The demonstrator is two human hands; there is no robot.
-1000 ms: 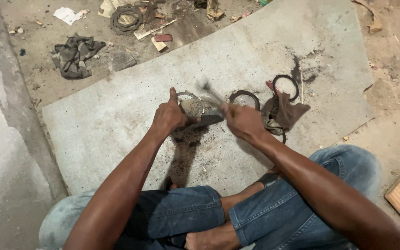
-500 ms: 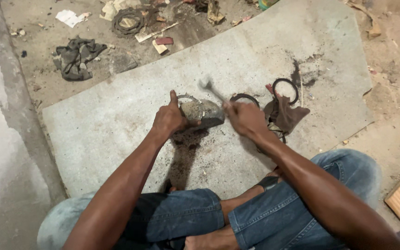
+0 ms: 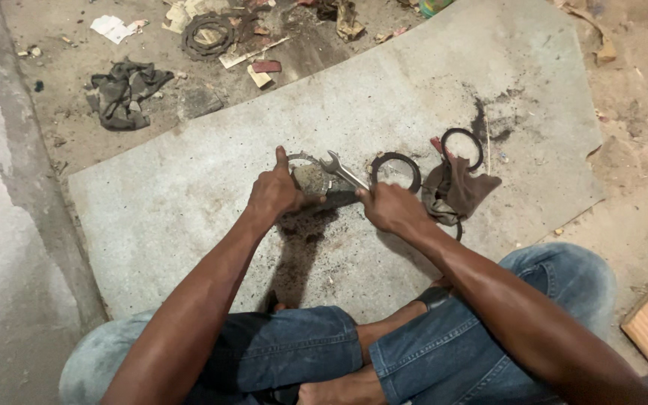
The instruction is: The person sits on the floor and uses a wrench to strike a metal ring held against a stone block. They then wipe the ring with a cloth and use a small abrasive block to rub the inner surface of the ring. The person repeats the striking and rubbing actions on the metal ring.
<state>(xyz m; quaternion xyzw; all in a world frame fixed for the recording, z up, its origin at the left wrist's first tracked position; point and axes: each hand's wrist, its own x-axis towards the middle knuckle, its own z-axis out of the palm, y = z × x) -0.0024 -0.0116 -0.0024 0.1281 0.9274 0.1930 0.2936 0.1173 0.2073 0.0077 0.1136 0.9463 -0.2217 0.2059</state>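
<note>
While left hand (image 3: 275, 193) steadies gritty round part (image 3: 310, 178), right hand (image 3: 391, 208) grips steel wrench (image 3: 341, 170).

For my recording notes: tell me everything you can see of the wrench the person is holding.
The wrench is a bare, silvery metal open-ended spanner, dull and a little grimy. Its forked jaw points up and to the left, over the rim of a dirty round metal part steadied by the left hand. The handle slants down to the right into the right hand, which hides its far end. It sits above a grey mat.
</note>
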